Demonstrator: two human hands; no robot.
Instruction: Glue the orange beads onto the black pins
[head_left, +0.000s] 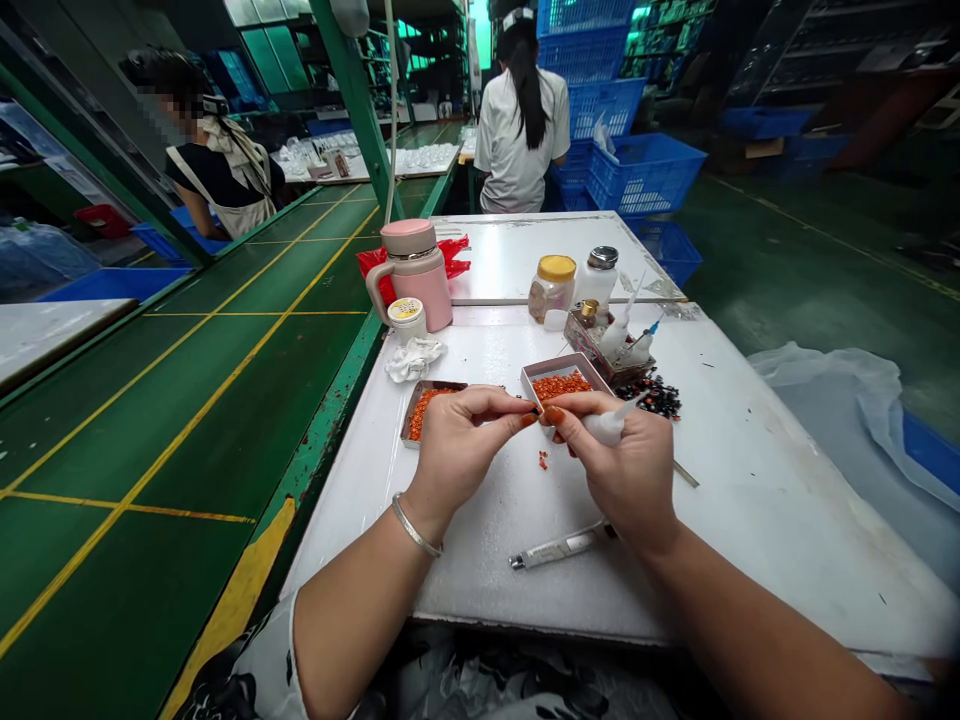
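Note:
My left hand (463, 445) is closed in a pinch, thumb against forefinger, on a small dark piece (536, 410) too tiny to make out well. My right hand (634, 470) meets it fingertip to fingertip, also pinching at that spot. Tucked in the right palm is a white squeeze bottle (604, 428), its thin nozzle pointing up and right. Just beyond the hands lie two shallow boxes of orange bits, the right box (600, 378) and the partly hidden left box (407, 432). A few loose orange bits (543, 460) rest on the white table (480, 570) below the fingertips.
A pen-like tube (559, 549) lies near me. Black pieces (660, 395) are heaped beside a holder with bottles (600, 345). Farther back stand a pink jug (424, 285), a yellow-lidded jar (553, 290) and crumpled tissue (415, 359). A green conveyor (225, 400) runs left; two people sit ahead.

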